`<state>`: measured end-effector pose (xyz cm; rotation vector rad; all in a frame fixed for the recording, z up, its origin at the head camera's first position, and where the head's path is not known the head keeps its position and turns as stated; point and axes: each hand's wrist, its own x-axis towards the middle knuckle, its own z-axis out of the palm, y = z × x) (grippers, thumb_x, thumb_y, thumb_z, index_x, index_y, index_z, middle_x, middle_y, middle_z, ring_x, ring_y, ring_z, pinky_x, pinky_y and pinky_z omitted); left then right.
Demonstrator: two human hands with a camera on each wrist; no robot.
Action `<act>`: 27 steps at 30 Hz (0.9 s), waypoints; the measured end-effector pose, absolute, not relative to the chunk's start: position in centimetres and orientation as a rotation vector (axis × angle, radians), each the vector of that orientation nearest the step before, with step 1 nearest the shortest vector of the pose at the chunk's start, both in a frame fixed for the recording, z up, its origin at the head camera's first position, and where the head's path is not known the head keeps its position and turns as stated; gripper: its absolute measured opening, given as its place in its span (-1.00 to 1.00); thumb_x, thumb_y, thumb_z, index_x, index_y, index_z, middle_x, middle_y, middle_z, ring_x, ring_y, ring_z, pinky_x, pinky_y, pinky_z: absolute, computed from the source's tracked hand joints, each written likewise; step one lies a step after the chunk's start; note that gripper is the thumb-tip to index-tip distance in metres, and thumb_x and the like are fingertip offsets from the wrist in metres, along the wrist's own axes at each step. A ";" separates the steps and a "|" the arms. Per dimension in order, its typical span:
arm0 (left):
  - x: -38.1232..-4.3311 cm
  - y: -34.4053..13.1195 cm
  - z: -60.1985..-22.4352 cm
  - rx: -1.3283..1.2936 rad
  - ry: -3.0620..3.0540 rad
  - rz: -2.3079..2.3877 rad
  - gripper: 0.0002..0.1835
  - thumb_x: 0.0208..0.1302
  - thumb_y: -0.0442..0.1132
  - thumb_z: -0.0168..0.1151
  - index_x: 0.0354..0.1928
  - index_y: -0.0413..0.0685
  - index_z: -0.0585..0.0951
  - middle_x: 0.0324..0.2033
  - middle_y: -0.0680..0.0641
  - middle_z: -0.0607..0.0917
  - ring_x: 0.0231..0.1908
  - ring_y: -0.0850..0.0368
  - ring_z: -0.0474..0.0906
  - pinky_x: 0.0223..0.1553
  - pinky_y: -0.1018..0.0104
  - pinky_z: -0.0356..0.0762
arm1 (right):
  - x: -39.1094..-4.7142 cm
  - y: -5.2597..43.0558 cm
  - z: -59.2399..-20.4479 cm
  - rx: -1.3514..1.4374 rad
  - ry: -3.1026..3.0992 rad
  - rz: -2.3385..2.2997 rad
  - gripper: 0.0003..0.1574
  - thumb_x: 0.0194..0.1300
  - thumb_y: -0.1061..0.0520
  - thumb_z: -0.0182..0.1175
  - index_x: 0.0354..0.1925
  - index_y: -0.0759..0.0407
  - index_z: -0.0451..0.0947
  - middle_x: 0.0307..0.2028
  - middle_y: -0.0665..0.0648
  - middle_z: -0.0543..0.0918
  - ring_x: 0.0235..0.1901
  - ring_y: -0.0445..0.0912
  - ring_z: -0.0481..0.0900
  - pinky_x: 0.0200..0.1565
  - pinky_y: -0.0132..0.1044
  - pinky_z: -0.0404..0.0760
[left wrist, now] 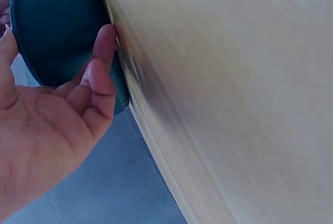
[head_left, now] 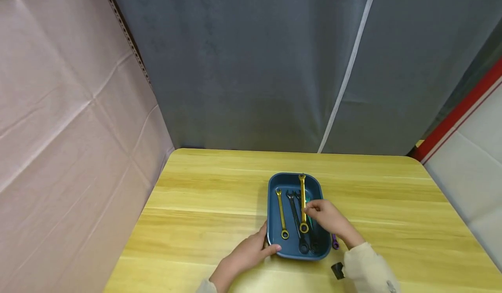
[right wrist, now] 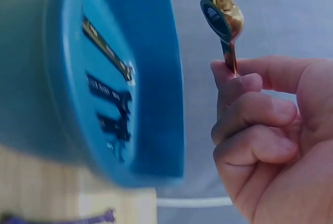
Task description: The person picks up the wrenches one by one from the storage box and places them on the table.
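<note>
My left hand (head_left: 251,251) grips the near left corner of a blue tray (head_left: 298,257), thumb over the rim and fingers along its outside wall (left wrist: 57,31). Over the tray, my right hand (head_left: 327,219) pinches a gold combination wrench (head_left: 303,197); its ring end (right wrist: 222,17) points up from the fingers in the right wrist view. Inside the tray lie a smaller gold wrench (head_left: 282,214) on the left, dark wrenches (head_left: 294,217) in the middle, and a teal wrench (head_left: 310,220) partly hidden by the right hand.
A purple wrench (head_left: 335,242) lies on the wooden table (head_left: 196,223) just right of the tray, partly covered by the right forearm. A small black object (head_left: 337,271) is beside the right sleeve. A grey curtain (head_left: 251,66) hangs behind the table's far edge.
</note>
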<state>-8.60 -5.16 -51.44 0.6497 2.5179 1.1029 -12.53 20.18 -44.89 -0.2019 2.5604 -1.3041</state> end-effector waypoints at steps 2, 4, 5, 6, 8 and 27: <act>-8.5 -5.2 -51.4 0.642 2.520 1.093 -0.05 0.30 0.19 0.14 0.54 0.02 -0.09 0.07 -0.20 0.65 0.05 -0.03 0.60 -0.02 0.10 0.54 | -12.3 20.9 -44.6 -0.184 2.555 -1.303 -0.76 0.39 0.18 0.05 -0.32 0.30 0.58 -0.62 -0.04 0.25 -0.61 -0.23 0.16 -0.51 -0.37 0.21; -8.5 -5.2 -51.3 0.638 2.518 1.088 -0.05 0.29 0.21 0.13 0.54 0.01 -0.09 0.08 -0.20 0.64 0.06 -0.04 0.60 -0.02 0.09 0.54 | -12.0 21.7 -44.3 -0.162 2.549 -1.306 -0.75 0.40 0.18 0.05 -0.27 0.33 0.59 -0.59 -0.02 0.29 -0.59 -0.21 0.19 -0.49 -0.35 0.23; -8.5 -5.2 -51.2 0.636 2.516 1.087 -0.04 0.29 0.22 0.13 0.54 0.01 -0.09 0.08 -0.20 0.64 0.06 -0.05 0.60 -0.01 0.09 0.54 | -11.9 22.0 -44.2 -0.150 2.552 -1.303 -0.75 0.40 0.18 0.04 -0.25 0.34 0.59 -0.57 -0.02 0.31 -0.58 -0.21 0.19 -0.48 -0.35 0.24; -8.5 -5.2 -51.2 0.636 2.514 1.085 -0.04 0.29 0.22 0.12 0.54 0.01 -0.09 0.09 -0.20 0.64 0.07 -0.05 0.59 0.00 0.08 0.54 | -11.8 22.3 -44.1 -0.139 2.548 -1.303 -0.74 0.41 0.19 0.04 -0.23 0.36 0.59 -0.59 -0.02 0.30 -0.59 -0.21 0.18 -0.49 -0.35 0.24; -8.4 -5.3 -51.1 0.632 2.508 1.089 -0.04 0.29 0.23 0.12 0.54 0.01 -0.09 0.10 -0.20 0.63 0.07 -0.05 0.59 0.00 0.08 0.54 | -11.5 23.0 -43.9 -0.130 2.548 -1.297 -0.75 0.41 0.20 0.03 -0.23 0.36 0.57 -0.60 -0.03 0.29 -0.62 -0.23 0.18 -0.52 -0.36 0.25; -8.6 -5.1 -51.6 0.657 2.493 1.112 -0.05 0.30 0.19 0.12 0.54 0.04 -0.12 0.12 -0.18 0.62 0.10 -0.04 0.57 0.02 0.07 0.53 | -9.6 28.8 -46.7 -0.044 2.456 -1.365 -0.70 0.43 0.25 -0.03 -0.19 0.53 0.48 -0.59 -0.06 0.27 -0.63 -0.30 0.21 -0.53 -0.42 0.29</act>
